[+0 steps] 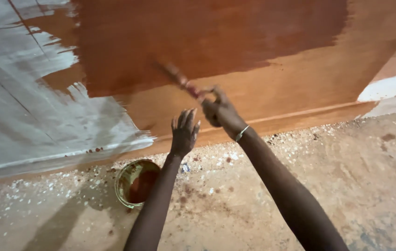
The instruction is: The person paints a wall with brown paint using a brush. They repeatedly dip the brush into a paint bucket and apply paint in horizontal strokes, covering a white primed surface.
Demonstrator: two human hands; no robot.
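Note:
My right hand [220,111], with a metal bangle on its wrist, grips the handle of a paintbrush [179,80] that is blurred with motion. The brush's tip lies on a large wooden panel [300,69] at the edge of a dark reddish-brown coated area [198,32]. The lower part of the panel is lighter bare wood. My left hand [184,131] hangs free with fingers spread, just left of the right hand, holding nothing. Below the left forearm an open tin of reddish-brown stain [135,182] stands on the floor.
A grey-white smeared surface [26,102] covers the panel's left side. The concrete floor [346,176] is strewn with white chips and red-brown drips along the panel's lower edge. A white strip [391,87] shows at the far right.

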